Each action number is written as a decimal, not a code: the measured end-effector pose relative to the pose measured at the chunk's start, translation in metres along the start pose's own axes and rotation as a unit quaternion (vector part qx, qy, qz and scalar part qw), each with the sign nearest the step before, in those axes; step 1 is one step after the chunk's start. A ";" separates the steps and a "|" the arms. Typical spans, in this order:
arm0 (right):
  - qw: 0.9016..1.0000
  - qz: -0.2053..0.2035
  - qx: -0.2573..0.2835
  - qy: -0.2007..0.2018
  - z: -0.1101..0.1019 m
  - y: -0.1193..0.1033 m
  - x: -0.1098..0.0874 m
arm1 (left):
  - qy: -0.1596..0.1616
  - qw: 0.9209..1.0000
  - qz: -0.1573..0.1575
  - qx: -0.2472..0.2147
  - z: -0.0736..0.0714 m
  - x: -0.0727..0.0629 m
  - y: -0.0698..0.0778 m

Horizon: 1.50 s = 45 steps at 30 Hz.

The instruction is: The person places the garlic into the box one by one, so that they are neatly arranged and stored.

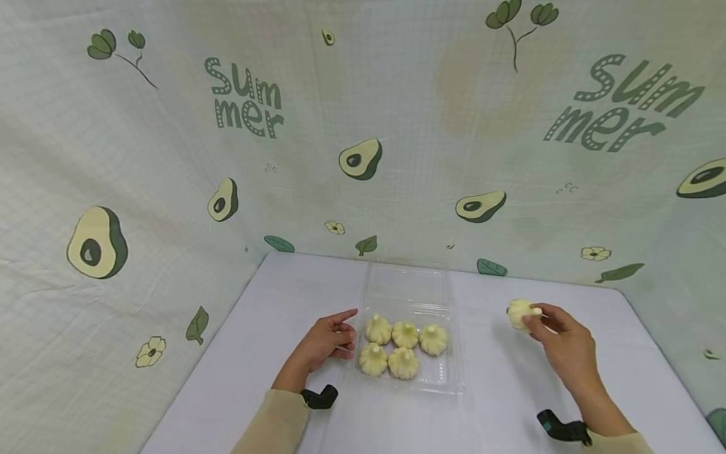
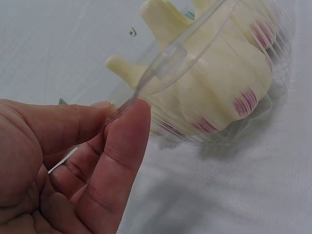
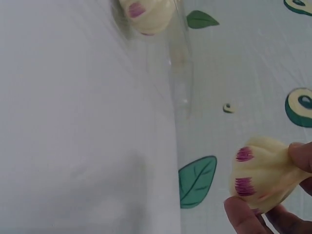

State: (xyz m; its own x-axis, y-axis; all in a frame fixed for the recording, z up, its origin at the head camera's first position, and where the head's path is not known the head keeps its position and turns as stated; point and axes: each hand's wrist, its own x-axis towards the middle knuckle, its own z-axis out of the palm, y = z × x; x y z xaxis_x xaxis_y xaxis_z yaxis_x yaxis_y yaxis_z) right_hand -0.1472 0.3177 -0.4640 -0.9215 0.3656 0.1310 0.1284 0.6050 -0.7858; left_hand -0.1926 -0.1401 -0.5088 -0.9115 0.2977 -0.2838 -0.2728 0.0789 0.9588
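A clear plastic clamshell box (image 1: 439,375) lies on the table with its lid (image 1: 405,285) folded back. Several pale garlic bulbs (image 1: 404,335) sit inside, three in the back row and two in the front row at left and middle. My left hand (image 1: 327,341) pinches the box's left rim between thumb and finger, as the left wrist view shows close up. Off to the right, my right hand (image 1: 569,353) holds another garlic bulb (image 3: 261,170) above the table, its purple-streaked underside facing the right wrist camera.
A white-covered table (image 1: 295,284) carries the box. Behind it and along the sides hangs a pale cloth (image 1: 408,113) printed with avocados, leaves and lettering. Black wrist mounts (image 1: 563,427) are strapped to both arms.
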 end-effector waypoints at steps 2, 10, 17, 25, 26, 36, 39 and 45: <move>1.000 -0.011 -0.005 -0.005 0.003 -0.004 -0.003 | 0.000 1.000 0.000 0.000 0.000 0.000 0.000; 0.998 -0.045 -0.023 -0.045 0.012 -0.021 -0.018 | -0.002 1.000 -0.001 0.001 0.000 0.000 0.001; 0.995 -0.076 -0.028 -0.064 0.019 -0.035 -0.030 | -0.003 1.000 -0.002 -0.002 0.000 0.001 0.000; 0.991 -0.097 -0.007 -0.090 0.026 -0.052 -0.044 | -0.009 1.000 0.000 -0.010 -0.001 0.001 0.000; 0.991 -0.097 -0.004 -0.093 0.027 -0.054 -0.046 | -0.009 1.000 0.001 -0.009 -0.001 0.001 0.000; 0.986 -0.093 0.031 -0.137 0.052 -0.066 -0.064 | -0.007 1.000 0.000 -0.007 -0.002 0.000 0.000; 0.983 -0.100 0.032 -0.149 0.060 -0.066 -0.070 | -0.008 1.000 -0.001 -0.008 -0.002 0.001 0.000; 0.977 -0.156 -0.004 -0.146 0.072 -0.063 -0.078 | -0.009 1.000 0.000 -0.008 -0.001 0.002 0.000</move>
State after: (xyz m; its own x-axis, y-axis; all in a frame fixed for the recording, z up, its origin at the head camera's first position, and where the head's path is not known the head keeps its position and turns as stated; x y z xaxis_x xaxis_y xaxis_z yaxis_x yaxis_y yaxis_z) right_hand -0.1100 0.1999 -0.4686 -0.9813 -0.0554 0.1843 -0.1743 0.6613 -0.7296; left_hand -0.1946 -0.1407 -0.5095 -0.9058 0.3144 -0.2840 -0.2786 0.0630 0.9583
